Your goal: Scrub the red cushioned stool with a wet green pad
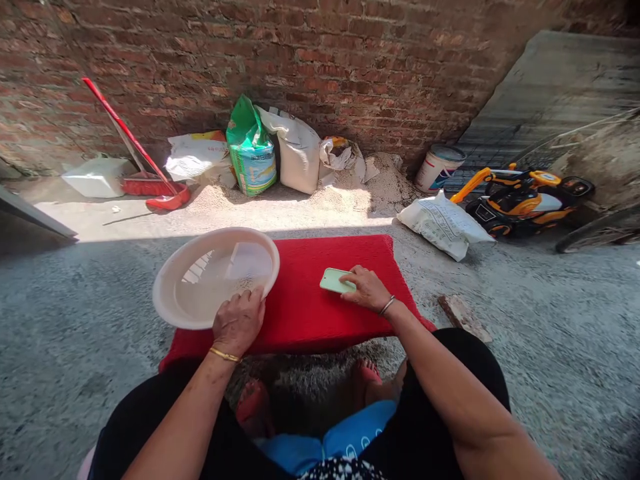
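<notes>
Green item (pixel 331 281), right hand (pixel 367 289) gripping, palm-down

Under the right hand (pixel 367 289) I see the pale green piece (pixel 331 280), smooth like plastic; beneath it, red cloth (pixel 300 300), rather rough. At the left hand (pixel 239 323), the basin (pixel 166 293) looks smooth, also plastic.

Left hand (pixel 240 321) grips basin (pixel 164 293); right hand (pixel 367 289) touches phone-shaped object (pixel 330 280).
</notes>
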Available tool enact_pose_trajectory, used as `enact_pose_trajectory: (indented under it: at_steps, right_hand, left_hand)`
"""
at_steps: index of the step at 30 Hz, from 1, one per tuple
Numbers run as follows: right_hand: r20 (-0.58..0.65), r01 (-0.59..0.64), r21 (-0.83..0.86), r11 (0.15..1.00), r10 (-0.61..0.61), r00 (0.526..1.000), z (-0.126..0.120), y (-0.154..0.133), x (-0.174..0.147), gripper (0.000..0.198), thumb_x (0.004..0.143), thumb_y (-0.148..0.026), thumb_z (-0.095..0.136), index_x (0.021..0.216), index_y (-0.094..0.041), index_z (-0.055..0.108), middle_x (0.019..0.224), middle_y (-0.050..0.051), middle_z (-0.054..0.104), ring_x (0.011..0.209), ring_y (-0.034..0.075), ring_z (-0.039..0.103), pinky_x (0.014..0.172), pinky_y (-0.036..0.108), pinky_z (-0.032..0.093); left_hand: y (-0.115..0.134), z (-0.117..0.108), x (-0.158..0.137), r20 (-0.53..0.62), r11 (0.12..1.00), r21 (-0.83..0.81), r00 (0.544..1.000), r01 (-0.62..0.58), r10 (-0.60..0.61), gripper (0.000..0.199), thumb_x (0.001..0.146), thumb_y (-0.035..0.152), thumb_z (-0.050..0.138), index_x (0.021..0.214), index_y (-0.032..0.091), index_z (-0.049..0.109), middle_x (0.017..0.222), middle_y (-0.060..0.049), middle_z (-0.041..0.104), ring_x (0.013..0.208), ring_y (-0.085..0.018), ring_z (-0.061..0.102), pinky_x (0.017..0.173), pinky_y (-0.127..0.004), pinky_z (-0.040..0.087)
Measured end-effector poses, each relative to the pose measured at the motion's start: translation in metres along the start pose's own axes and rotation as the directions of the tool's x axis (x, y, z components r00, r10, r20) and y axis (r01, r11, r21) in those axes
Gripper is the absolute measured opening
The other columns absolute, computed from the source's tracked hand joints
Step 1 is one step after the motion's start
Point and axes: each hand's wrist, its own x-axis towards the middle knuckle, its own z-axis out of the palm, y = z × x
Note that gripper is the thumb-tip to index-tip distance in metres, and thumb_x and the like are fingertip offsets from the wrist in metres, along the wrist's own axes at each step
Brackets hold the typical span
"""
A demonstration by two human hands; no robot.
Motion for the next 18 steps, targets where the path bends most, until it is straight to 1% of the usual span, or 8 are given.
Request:
enact_pose_trajectory:
  at_steps: [3, 4, 6, 9, 12, 15, 17, 18]
  right_hand:
    - [0.063, 0.083, 0.026, 0.996, -0.084, 0.994, 0.010, -0.030, 0.010, 0.043, 0.077, -0.043, 0.067, 0.117, -0.028, 0.063, 0.113, 0.007, 0.056, 0.101, 0.021, 0.053, 0.084, 0.032, 0.037]
    - [0.074, 0.085, 0.030, 0.996, -0.088, 0.993, 0.012, -0.032, 0.011, 0.043, 0.077, -0.044, 0.067, 0.117, -0.029, 0.063, 0.113, 0.007, 0.056, 0.101, 0.021, 0.053, 0.084, 0.032, 0.036]
    - [0.095, 0.062, 0.041, 0.997, -0.066, 0.993, 0.012, -0.024, 0.010, 0.044, 0.076, -0.043, 0.068, 0.118, -0.029, 0.062, 0.113, 0.007, 0.055, 0.101, 0.021, 0.053, 0.085, 0.032, 0.036]
    - [0.118, -0.034, 0.060, 0.998, 0.027, 0.993, 0.005, 0.014, -0.003, 0.044, 0.075, -0.037, 0.069, 0.117, -0.029, 0.063, 0.111, 0.006, 0.056, 0.100, 0.020, 0.053, 0.084, 0.030, 0.037]
    - [0.104, -0.202, 0.034, 0.979, 0.198, 0.975, -0.007, 0.070, -0.028, 0.043, 0.072, -0.031, 0.069, 0.115, -0.026, 0.065, 0.109, 0.005, 0.057, 0.096, 0.020, 0.055, 0.082, 0.029, 0.039]
    - [0.051, -0.389, -0.062, 0.919, 0.392, 0.919, -0.021, 0.118, -0.059, 0.043, 0.072, -0.033, 0.066, 0.114, -0.025, 0.066, 0.107, 0.006, 0.058, 0.093, 0.021, 0.057, 0.079, 0.030, 0.041]
    - [-0.014, -0.504, -0.148, 0.851, 0.508, 0.861, -0.029, 0.136, -0.074, 0.043, 0.073, -0.035, 0.064, 0.115, -0.025, 0.066, 0.108, 0.009, 0.058, 0.094, 0.024, 0.057, 0.079, 0.033, 0.041]
    - [-0.058, -0.547, -0.183, 0.817, 0.546, 0.836, -0.031, 0.140, -0.077, 0.043, 0.074, -0.036, 0.063, 0.115, -0.024, 0.066, 0.108, 0.010, 0.058, 0.095, 0.026, 0.057, 0.079, 0.035, 0.041]
  left_hand:
    - [0.000, 0.000, 0.000, 0.003, 1.000, -0.014, 1.000, 0.002, -0.002, 0.039, 0.093, 0.029, 0.030, 0.118, 0.018, 0.057, 0.087, -0.011, 0.065, 0.081, -0.026, 0.060, 0.068, -0.036, 0.040]
    - [0.000, 0.000, 0.000, 0.003, 1.000, -0.021, 1.000, 0.004, -0.004, 0.040, 0.092, 0.030, 0.030, 0.119, 0.018, 0.057, 0.087, -0.011, 0.065, 0.081, -0.026, 0.060, 0.068, -0.037, 0.041]
    - [0.000, 0.000, 0.000, 0.006, 0.999, -0.038, 1.000, 0.007, -0.007, 0.041, 0.092, 0.030, 0.030, 0.119, 0.018, 0.058, 0.087, -0.012, 0.065, 0.081, -0.027, 0.060, 0.069, -0.037, 0.041]
    - [0.000, 0.000, 0.001, 0.006, 0.998, -0.063, 1.000, 0.010, -0.010, 0.040, 0.091, 0.029, 0.031, 0.118, 0.017, 0.058, 0.087, -0.013, 0.065, 0.081, -0.027, 0.060, 0.069, -0.037, 0.041]
    - [0.000, 0.000, 0.001, 0.004, 0.997, -0.076, 1.000, 0.014, -0.014, 0.040, 0.091, 0.029, 0.030, 0.117, 0.017, 0.059, 0.085, -0.013, 0.065, 0.081, -0.027, 0.060, 0.069, -0.037, 0.041]
    - [0.001, 0.001, 0.001, -0.001, 0.997, -0.079, 1.000, 0.021, -0.022, 0.040, 0.092, 0.029, 0.030, 0.117, 0.017, 0.059, 0.084, -0.013, 0.065, 0.082, -0.027, 0.060, 0.070, -0.037, 0.041]
    - [0.001, 0.002, 0.001, -0.008, 0.997, -0.073, 1.000, 0.024, -0.025, 0.039, 0.092, 0.029, 0.030, 0.117, 0.017, 0.058, 0.084, -0.013, 0.064, 0.082, -0.027, 0.060, 0.069, -0.036, 0.041]
    - [0.001, 0.003, 0.001, -0.009, 0.997, -0.067, 1.000, 0.024, -0.025, 0.039, 0.092, 0.029, 0.030, 0.116, 0.017, 0.059, 0.084, -0.012, 0.064, 0.082, -0.026, 0.060, 0.069, -0.036, 0.041]
